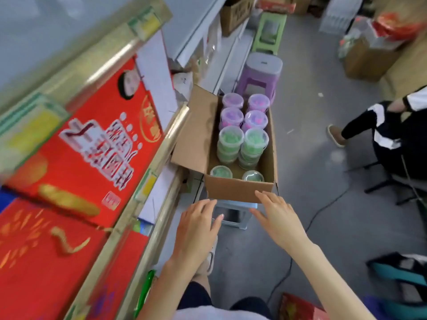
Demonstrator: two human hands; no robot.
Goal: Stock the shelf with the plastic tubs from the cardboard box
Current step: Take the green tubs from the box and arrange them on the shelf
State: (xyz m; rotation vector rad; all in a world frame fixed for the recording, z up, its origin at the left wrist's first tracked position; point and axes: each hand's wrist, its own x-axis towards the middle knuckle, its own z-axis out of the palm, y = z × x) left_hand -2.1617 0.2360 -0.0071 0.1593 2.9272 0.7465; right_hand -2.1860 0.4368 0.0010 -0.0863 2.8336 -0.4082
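Shelf [161, 144] at left; cardboard box [238, 189] perched on a small stool [233, 209], plastic tubs [231, 137] stacked inside. Left hand [198, 225] and right hand [279, 218] are held open, empty, at its near wall. Tugged unevenly, the box could be tipped.

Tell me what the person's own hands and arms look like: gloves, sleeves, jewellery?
Both are bare. The left hand and right hand wear no gloves, and I see no rings, watch or bracelet. No sleeves reach the forearms; a white top shows only at the bottom edge.
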